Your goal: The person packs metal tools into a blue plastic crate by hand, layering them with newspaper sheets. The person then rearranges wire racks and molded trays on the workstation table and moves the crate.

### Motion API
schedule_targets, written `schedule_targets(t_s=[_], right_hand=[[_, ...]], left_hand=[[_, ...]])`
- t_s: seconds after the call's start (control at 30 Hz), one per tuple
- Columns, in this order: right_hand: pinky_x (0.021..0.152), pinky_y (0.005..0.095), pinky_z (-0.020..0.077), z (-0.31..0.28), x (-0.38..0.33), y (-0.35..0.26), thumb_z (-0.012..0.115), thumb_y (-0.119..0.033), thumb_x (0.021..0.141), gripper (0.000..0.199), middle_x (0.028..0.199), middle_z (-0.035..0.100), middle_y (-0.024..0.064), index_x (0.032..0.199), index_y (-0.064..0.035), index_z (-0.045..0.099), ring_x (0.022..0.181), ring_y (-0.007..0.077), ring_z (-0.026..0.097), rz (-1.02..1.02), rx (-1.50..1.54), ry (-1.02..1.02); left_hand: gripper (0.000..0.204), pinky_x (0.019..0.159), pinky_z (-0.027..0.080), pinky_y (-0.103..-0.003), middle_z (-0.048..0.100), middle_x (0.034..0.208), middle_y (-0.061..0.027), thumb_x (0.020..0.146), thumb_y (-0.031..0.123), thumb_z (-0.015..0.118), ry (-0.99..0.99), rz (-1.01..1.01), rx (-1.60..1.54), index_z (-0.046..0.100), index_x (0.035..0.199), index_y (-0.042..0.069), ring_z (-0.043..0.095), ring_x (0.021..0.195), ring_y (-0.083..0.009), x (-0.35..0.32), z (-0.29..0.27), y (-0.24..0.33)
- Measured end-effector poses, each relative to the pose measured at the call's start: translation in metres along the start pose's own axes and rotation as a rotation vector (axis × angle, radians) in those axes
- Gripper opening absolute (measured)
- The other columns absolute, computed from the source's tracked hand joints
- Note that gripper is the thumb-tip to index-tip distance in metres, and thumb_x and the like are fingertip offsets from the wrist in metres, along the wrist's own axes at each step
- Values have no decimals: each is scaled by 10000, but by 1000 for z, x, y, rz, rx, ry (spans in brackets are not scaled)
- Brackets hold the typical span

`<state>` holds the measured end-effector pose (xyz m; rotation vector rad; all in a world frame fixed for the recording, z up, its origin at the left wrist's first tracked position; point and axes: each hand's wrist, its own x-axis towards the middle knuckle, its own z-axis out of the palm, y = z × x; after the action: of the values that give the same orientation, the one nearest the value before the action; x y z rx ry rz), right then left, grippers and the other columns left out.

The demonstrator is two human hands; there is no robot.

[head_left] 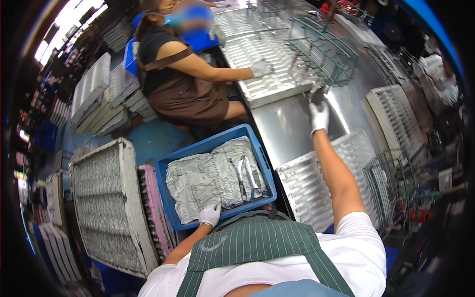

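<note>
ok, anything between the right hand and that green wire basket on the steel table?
Nothing visible. The right hand reaches up the steel table just below the green wire basket; only bare metal and small shiny pieces at the basket's lower edge lie between. The co-worker's gloved hand rests off to the left.

Head-worn fisheye, looking steeply down (close) over steel table (pixel 292 128)

Left hand (pixel 210 214) on blue crate (pixel 167 190), right hand (pixel 319 117) at wire basket (pixel 324 52)

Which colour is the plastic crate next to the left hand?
Blue crate, seen in the head view.
</note>
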<state>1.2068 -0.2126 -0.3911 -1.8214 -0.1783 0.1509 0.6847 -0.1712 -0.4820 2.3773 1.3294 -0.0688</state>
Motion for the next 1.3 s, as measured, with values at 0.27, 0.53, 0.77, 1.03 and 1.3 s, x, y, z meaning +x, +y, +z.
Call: schedule_targets(t_s=[0.27, 0.53, 0.77, 1.03, 1.3], right_hand=[[834, 338, 467, -7, 89, 15, 724, -151, 769, 751, 1190, 541, 153, 1374, -2, 304, 1039, 243, 549, -119, 389, -57], [607, 208, 406, 1, 41, 5, 580, -133, 897, 254, 755, 583, -23, 1146, -93, 608, 693, 61, 508, -117, 381, -400], [1002, 388, 355, 30, 51, -30, 518, -308, 882, 449, 1252, 486, 238, 1197, 9, 550, 1153, 386, 467, -380, -354, -42], [847, 462, 453, 45, 106, -17, 535, -354, 857, 423, 1060, 608, 248, 1229, -155, 553, 998, 411, 573, -253, -557, -169], [796, 377, 478, 43, -10, -71, 564, -240, 875, 288, 1045, 614, 201, 1130, -125, 633, 919, 371, 598, -558, -199, -542]], left_hand=[[335, 704, 509, -420, 662, 834, -126, 893, 386, 473, -26, 21, 24, 670, 849, 119, 636, 780, -319, 4, -1, 18], [324, 703, 509, -414, 664, 832, -126, 879, 363, 503, 18, 61, 52, 679, 817, 98, 635, 770, -316, 8, 7, 9], [323, 711, 503, -428, 661, 834, -130, 875, 354, 500, 28, -13, 67, 669, 802, 89, 634, 775, -326, 0, 4, 7], [328, 697, 505, -423, 661, 802, -137, 870, 351, 500, 102, 19, 61, 677, 787, 87, 639, 754, -316, 6, 7, 8], [327, 761, 487, -422, 654, 908, -160, 859, 378, 534, 85, -25, -128, 668, 956, 96, 620, 874, -321, 5, -8, 18]])
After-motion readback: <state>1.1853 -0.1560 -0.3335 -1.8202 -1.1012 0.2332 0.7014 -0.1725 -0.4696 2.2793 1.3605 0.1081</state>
